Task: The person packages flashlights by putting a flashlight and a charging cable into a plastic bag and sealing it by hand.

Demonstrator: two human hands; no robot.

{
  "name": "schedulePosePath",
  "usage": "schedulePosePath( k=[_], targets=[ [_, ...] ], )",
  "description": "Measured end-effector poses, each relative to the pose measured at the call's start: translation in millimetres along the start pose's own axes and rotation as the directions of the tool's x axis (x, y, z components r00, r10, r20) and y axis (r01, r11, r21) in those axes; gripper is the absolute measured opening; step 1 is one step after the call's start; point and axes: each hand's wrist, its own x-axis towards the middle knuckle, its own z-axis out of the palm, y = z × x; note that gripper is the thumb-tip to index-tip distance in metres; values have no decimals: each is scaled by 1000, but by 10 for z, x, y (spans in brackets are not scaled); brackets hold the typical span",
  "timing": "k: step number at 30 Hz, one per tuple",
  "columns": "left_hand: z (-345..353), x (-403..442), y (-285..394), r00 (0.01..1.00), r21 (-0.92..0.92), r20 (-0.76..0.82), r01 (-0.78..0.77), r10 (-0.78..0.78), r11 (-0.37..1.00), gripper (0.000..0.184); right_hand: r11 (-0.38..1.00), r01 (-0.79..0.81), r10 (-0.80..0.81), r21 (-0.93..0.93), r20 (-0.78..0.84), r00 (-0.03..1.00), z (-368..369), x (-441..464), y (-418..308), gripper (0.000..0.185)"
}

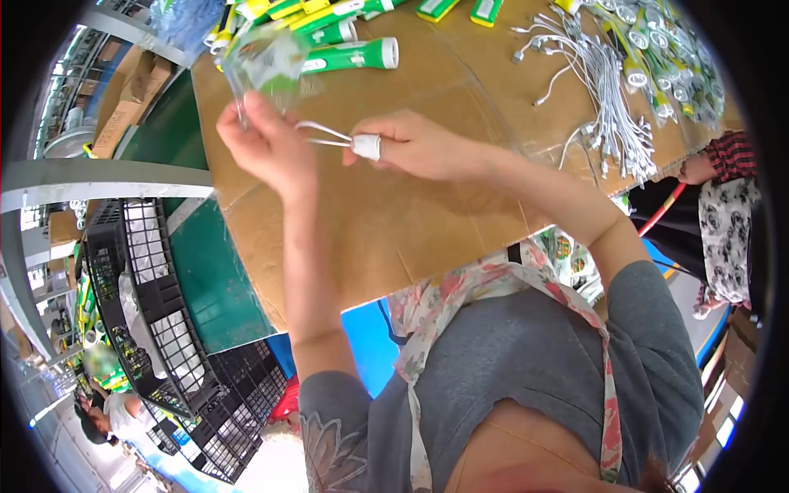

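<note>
My left hand (271, 148) is raised over the cardboard-covered table, its fingers pinching a clear plastic bag (275, 62) that is blurred and see-through. A looped white cable (325, 131) stretches between both hands. My right hand (411, 146) is closed on the cable's other end, where a white piece (366, 147) shows at the fingertips. Beyond the bag lies a green and white flashlight (353, 55), with several more green and yellow ones behind it.
A pile of white cables (608, 107) lies at the right, beside bagged flashlights (657, 49). Black crates (156, 304) stand left of the cardboard (394, 238). A grey metal post (107, 182) is at the left edge. Another person's hand (697, 169) is at the right; another person (115, 419) is lower left.
</note>
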Motion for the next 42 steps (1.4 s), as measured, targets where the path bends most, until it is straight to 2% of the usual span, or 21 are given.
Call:
schedulePosePath(
  k=[2, 4, 5, 6, 9, 10, 11, 13, 16, 19, 23, 24, 28, 29, 30, 31, 32, 34, 36, 40, 42],
  targets=[
    [-337, 86, 111, 998, 52, 56, 23, -26, 998, 16, 807, 341, -436, -483, -96, 895, -341, 385, 89, 27],
    [-590, 112, 249, 944, -21, 308, -116, 116, 993, 19, 715, 17, -338, -699, -324, 883, -732, 879, -134, 24],
    [-625, 53, 315, 954, 83, 285, -120, 92, 989, 18, 492, -138, -191, -860, -261, 946, -838, 1198, 4, 23],
    [-743, 68, 205, 903, 107, 369, -277, 220, 955, 14, 201, -229, -54, -952, -244, 968, -856, 1551, 174, 24],
    [-910, -140, 549, 905, 92, 360, -275, 226, 957, 17, -138, -149, -26, -979, -147, 989, -528, 1690, 322, 22],
    [-1024, -194, 636, 905, 123, 367, -278, 217, 953, 20, -34, -69, -66, -997, -67, 996, -500, 1665, 358, 26],
    [-1183, -243, 696, 871, -35, 469, -148, 147, 988, 17, 138, 16, 46, -990, 22, 999, -497, 1519, 216, 36],
    [-1324, -387, 881, 718, 112, 627, 301, -302, 947, 12, 434, -134, 306, -891, 5, 952, -566, 1492, 285, 46],
    [-1376, -578, 624, 575, 541, 608, 206, -548, 816, 7, 435, 23, 154, -900, 100, 983, -642, 1361, 371, 38],
    [-1269, -551, 701, 558, 482, 696, 104, -452, 870, 10, 550, 230, 43, -803, 302, 952, -918, 1146, 217, 45],
    [-928, -526, 897, 589, 265, 801, -190, -106, 946, 14, 966, 128, -95, -224, 155, 983, -749, 193, -1061, 42],
    [-806, -537, 883, 572, 208, 820, -248, -30, 946, 14, 961, 260, -238, -91, 202, 950, -745, 20, -1080, 45],
    [-346, -697, 931, 593, 7, 774, -357, 221, 934, 16, 977, 150, -195, 154, 342, 919, -587, -554, -989, 57],
    [-336, -828, 917, 669, 36, 743, -14, -18, 999, 15, 982, 61, -136, 181, 437, 889, -599, -625, -868, 55],
    [-339, -860, 860, 699, 96, 715, -97, -1, 991, 11, 982, -8, -85, 190, 476, 876, -699, -689, -785, 54],
    [-381, -949, 681, 744, 105, 622, 232, -246, 967, 11, 998, -55, 37, 16, 555, 831, -810, -786, -740, 57],
    [-188, -876, 742, 744, -144, 658, -25, 115, 989, 14, 996, 93, -65, -16, 603, 795, -896, -882, -607, 54],
    [-87, -1080, 677, 665, -109, 738, -47, 113, 993, 21, 847, 360, -67, -391, 592, 803, -1008, -1147, -686, 49],
    [260, -1251, 1108, 504, -263, 784, -261, 363, 929, 9, 717, 214, 222, -664, 508, 832, -1040, -1423, -1032, 48],
    [357, -1233, 1254, 395, -39, 918, -30, 47, 999, 8, 563, 352, 117, -748, 493, 862, -1001, -1499, -448, 42],
    [469, -1222, 1272, 307, 75, 947, 69, -93, 995, 13, 670, 350, 7, -655, 477, 879, -1078, -1614, -697, 30]
  ],
)
